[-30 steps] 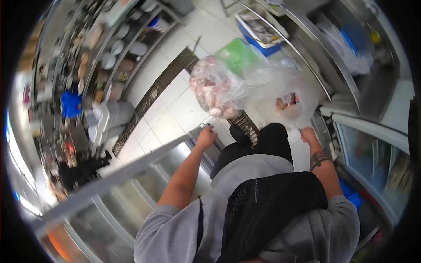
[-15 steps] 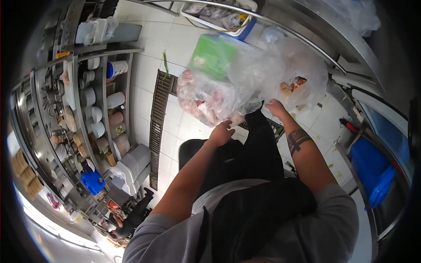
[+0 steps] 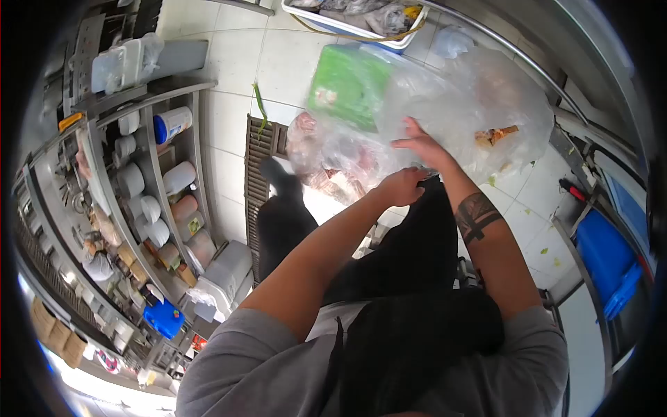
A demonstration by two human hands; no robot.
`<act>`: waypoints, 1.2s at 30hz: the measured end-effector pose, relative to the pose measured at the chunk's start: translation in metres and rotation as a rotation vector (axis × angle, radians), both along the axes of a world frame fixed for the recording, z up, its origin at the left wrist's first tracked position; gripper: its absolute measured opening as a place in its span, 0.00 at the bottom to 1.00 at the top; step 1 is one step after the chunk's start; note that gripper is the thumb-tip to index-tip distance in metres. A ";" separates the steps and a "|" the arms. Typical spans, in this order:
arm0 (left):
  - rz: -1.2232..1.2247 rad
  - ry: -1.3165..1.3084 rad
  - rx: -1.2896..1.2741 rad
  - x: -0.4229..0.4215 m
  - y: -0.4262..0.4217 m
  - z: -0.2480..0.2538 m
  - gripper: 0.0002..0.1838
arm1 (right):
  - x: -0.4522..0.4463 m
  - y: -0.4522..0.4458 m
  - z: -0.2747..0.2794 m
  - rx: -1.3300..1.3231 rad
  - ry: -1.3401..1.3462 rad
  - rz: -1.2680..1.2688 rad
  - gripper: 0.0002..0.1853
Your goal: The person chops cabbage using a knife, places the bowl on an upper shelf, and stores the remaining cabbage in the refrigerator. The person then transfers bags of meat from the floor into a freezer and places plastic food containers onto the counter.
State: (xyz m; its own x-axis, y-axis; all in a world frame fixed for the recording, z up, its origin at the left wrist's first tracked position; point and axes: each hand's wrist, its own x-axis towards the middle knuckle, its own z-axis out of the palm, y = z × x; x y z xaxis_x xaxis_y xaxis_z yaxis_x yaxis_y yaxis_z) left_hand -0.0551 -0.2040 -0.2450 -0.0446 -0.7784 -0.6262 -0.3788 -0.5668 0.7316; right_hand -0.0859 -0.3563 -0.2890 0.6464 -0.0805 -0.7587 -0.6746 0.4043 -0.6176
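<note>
My left hand point(image 3: 403, 186) is closed at the near edge of the clear plastic bags, its fingers curled in. Whatever they grip, if anything, is hidden. Just beyond it my right hand point(image 3: 422, 147) reaches over the bags, fingers apart and holding nothing. In front of both hands lies a clear plastic bag of raw meat point(image 3: 333, 156) on the floor. Behind that, a green block-like item point(image 3: 351, 87) shows through plastic. To the right spreads a large clear bag point(image 3: 514, 90) with brown-orange pieces point(image 3: 496, 135) inside.
A white-rimmed blue tub point(image 3: 347, 29) of bagged items stands at the top. A metal drain grate point(image 3: 260, 149) runs along the tiled floor, with a green stalk point(image 3: 259, 104) nearby. Shelves of containers point(image 3: 180, 177) line the left; a blue plastic item point(image 3: 601, 257) is at right.
My left hand has moved right, towards my right hand. My right hand has shifted forward and left over the bags, its fingers spreading. My legs have moved apart, and the view has shifted.
</note>
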 end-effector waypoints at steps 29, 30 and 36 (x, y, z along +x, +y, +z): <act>0.602 0.948 -0.117 0.512 0.004 -0.290 0.38 | 0.186 -0.053 -0.247 -1.067 0.389 0.399 0.34; 0.729 0.757 -0.240 0.494 -0.022 -0.262 0.38 | 0.181 -0.060 -0.262 -1.140 0.357 0.248 0.41; 0.423 -0.471 -0.225 0.453 -0.041 -0.261 0.57 | 0.173 -0.084 -0.282 -0.810 0.593 0.339 0.42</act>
